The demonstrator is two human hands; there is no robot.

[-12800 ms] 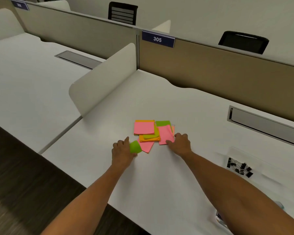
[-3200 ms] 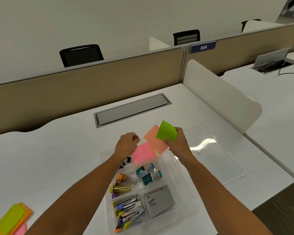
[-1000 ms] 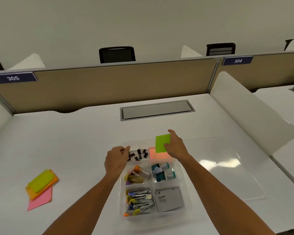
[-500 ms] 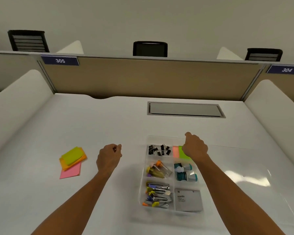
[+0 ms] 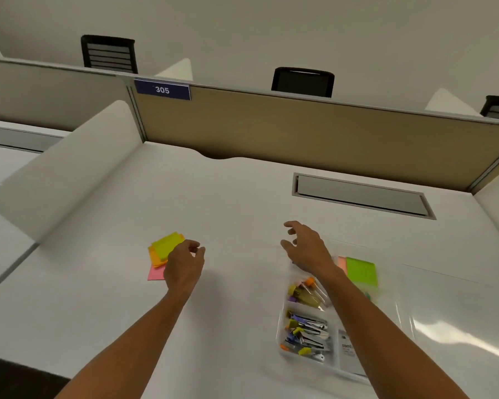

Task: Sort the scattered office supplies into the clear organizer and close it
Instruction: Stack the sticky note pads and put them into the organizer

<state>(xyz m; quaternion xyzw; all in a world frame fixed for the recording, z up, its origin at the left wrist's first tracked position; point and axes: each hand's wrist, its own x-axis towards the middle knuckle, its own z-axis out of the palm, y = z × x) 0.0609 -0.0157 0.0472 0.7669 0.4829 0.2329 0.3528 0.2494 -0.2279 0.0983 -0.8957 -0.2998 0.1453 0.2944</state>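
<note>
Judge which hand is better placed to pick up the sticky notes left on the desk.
Left. The left hand hovers right beside the sticky notes, fingers loosely curled and empty. The right hand, open and empty, sits over by the organizer, farther from the pile.

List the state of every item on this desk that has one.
Clear organizer: open, lid off.
Lid: flat on desk, right of organizer.
Sticky note pile: loose on desk, unsorted.
Green note: inside organizer.
Left hand: empty, over pile.
Right hand: empty, open.
</note>
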